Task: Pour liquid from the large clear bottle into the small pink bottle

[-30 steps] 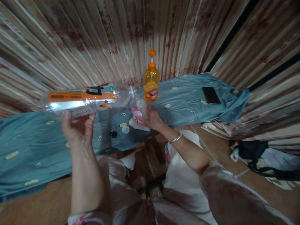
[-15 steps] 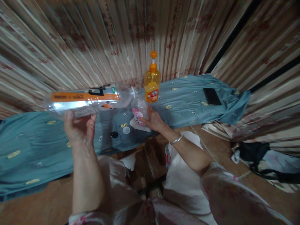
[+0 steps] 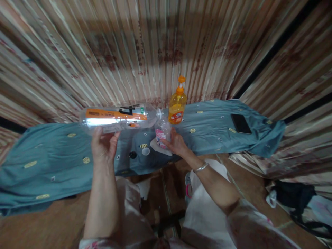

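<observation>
My left hand (image 3: 105,145) is wrapped under a large clear plastic bottle (image 3: 116,119) with an orange and silver label, held nearly level with its mouth to the right. That mouth meets the top of a small clear bottle (image 3: 161,133) with a pink label. Around the small bottle my right hand (image 3: 176,141) is closed, keeping it upright. Beneath it lies a white cloth or tissue (image 3: 161,148). A black cap (image 3: 132,154) and a clear round lid (image 3: 145,151) rest to its left. Whether liquid passes between the bottles I cannot make out.
An orange pump bottle (image 3: 177,107) stands just behind my right hand. Farther right, a black phone (image 3: 241,123) lies on the teal cloth (image 3: 207,135) covering the long bench. A pleated curtain (image 3: 155,52) hangs close behind. Dark bags (image 3: 293,197) sit on the floor at right.
The whole scene has shifted down and slightly right in view. The large bottle is still tilted with its mouth at the small bottle, and both hands keep their grips.
</observation>
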`<state>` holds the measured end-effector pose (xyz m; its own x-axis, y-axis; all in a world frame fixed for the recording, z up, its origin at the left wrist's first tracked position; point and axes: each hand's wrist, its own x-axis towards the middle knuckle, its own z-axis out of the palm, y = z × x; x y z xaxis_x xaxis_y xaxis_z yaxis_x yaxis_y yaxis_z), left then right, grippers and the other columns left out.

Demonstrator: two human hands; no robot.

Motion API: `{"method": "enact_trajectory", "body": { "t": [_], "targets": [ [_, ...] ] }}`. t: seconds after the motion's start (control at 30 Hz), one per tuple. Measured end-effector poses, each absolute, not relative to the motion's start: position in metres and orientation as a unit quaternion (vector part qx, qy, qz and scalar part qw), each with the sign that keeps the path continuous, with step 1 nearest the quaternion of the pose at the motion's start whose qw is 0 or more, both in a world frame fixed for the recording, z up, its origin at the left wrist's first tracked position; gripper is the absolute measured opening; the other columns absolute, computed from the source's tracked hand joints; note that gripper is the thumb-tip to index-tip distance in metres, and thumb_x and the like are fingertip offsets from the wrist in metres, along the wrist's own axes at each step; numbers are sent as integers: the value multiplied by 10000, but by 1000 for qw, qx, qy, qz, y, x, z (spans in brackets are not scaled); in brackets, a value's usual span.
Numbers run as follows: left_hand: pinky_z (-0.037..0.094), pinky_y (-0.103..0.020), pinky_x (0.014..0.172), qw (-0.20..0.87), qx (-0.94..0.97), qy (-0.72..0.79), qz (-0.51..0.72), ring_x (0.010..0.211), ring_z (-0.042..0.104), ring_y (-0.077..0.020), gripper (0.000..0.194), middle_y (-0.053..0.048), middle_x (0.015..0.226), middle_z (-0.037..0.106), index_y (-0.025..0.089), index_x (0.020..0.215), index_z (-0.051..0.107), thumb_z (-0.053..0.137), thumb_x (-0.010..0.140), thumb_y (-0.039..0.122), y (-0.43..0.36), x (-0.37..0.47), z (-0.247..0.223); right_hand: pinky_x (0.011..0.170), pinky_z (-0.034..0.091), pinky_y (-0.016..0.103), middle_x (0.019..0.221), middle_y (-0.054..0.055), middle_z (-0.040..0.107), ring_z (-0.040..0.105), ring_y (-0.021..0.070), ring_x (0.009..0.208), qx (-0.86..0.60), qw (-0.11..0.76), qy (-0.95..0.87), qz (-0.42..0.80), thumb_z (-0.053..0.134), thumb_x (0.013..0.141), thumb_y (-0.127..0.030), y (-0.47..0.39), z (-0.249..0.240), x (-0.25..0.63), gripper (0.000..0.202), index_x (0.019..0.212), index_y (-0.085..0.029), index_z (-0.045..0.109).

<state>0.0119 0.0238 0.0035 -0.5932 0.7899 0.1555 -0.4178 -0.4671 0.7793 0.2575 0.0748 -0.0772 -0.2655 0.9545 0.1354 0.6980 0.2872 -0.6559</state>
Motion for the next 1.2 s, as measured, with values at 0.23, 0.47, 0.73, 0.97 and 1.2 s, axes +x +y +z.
{"method": "enact_trajectory", "body": {
  "t": [0.23,0.47,0.73,0.97,1.2],
  "targets": [
    [623,-393,847,368,226,369,823,1020,716,-274,490,-34,885,761,229,904,707,917,484,369,25,4,-6,754,566,331,1019,122,774,774,290,932,-546,277,-756,232,769,866,-348,75,-78,257,520,1275,-136,528],
    [624,-331,799,386,202,354,827,893,715,-209,466,-14,862,752,213,822,690,945,456,347,25,3,-7,706,563,343,949,135,774,774,307,866,-563,263,-753,218,740,866,-381,75,-81,258,499,1236,-118,531],
    [633,-396,826,392,194,342,832,928,721,-249,468,-41,881,762,199,864,722,937,468,329,24,6,-7,684,571,356,934,123,780,766,307,821,-553,286,-762,179,726,838,-391,78,-93,259,491,1224,-150,544],
    [631,-419,837,396,188,350,828,935,717,-259,443,-44,886,756,202,856,700,920,489,320,25,5,-10,683,577,367,923,118,770,764,311,808,-557,290,-755,191,713,844,-405,78,-92,259,473,1207,-146,555],
    [632,-364,803,390,179,350,833,932,704,-231,431,-27,845,742,200,814,679,922,479,321,25,5,-11,749,593,396,979,149,781,769,327,868,-543,306,-755,204,724,831,-401,79,-96,261,504,1227,-149,537]
  ]
}}
